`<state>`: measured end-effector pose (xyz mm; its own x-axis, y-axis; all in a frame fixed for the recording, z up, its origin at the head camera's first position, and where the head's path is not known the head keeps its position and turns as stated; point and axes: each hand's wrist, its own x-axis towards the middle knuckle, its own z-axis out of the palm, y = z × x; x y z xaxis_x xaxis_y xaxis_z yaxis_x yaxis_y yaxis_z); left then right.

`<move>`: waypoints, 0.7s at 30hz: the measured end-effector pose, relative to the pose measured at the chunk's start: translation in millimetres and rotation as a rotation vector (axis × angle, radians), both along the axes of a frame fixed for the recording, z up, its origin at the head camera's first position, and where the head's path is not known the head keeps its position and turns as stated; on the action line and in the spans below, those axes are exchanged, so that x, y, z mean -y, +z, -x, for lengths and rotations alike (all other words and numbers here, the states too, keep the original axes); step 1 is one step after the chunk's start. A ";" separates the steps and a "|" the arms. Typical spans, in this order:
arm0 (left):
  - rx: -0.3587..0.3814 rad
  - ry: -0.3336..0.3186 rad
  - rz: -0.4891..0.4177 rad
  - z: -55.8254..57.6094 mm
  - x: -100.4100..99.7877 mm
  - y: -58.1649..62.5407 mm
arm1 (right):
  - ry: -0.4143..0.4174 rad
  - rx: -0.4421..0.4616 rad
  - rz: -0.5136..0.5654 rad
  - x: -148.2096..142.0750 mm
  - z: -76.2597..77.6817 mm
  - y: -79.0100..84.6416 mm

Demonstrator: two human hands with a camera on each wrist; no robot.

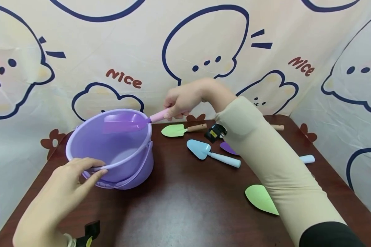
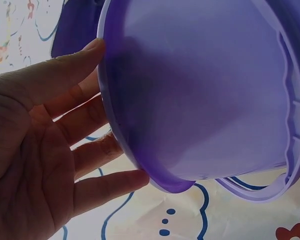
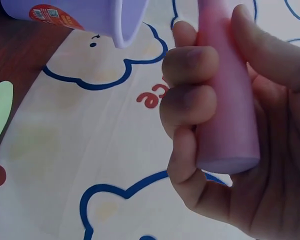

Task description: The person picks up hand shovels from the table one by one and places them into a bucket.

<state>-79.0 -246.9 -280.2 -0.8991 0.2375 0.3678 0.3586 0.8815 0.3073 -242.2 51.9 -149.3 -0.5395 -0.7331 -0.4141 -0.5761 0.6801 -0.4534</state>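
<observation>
A purple bucket (image 1: 142, 171) stands on the table at the left, its handle folded down along the side. At its near rim my left hand (image 1: 77, 175) holds the edge between thumb and fingers; the left wrist view shows the fingertips along the rim of the bucket (image 2: 200, 95). My right hand (image 1: 185, 99) grips a hand shovel by its pink handle (image 3: 227, 110). The shovel's translucent purple blade (image 1: 123, 123) points left over the bucket's mouth, roughly level. In the right wrist view, fingers wrap the handle and the thumb lies along it.
On the dark brown table (image 1: 173, 206) lie a green trowel with wooden handle (image 1: 174, 130), a light blue trowel (image 1: 201, 149), a purple blade (image 1: 228, 148) and a green blade (image 1: 261, 199). My right sleeve partly hides those last two. A patterned cloth (image 1: 204, 41) encloses the back and sides.
</observation>
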 end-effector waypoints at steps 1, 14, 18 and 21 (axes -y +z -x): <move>0.000 0.000 0.001 0.4 0.0 0.4 | 0.002 -0.002 -0.027 4.7 0.6 2.8; 0.019 0.015 -0.004 0.2 2.3 -3.4 | 0.093 -0.042 -0.362 79.4 4.7 21.7; 0.013 0.025 -0.006 0.6 2.6 -4.2 | 0.160 -0.107 -0.445 106.4 2.8 22.8; 0.012 0.021 -0.015 1.8 0.9 -4.9 | 0.163 -0.126 -0.475 119.5 2.4 19.6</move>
<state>-80.7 -247.8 -285.1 -0.9082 0.2127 0.3604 0.3359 0.8842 0.3247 -244.6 -67.6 -129.7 -0.5015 -0.5582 -0.6610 -0.7218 0.6912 -0.0361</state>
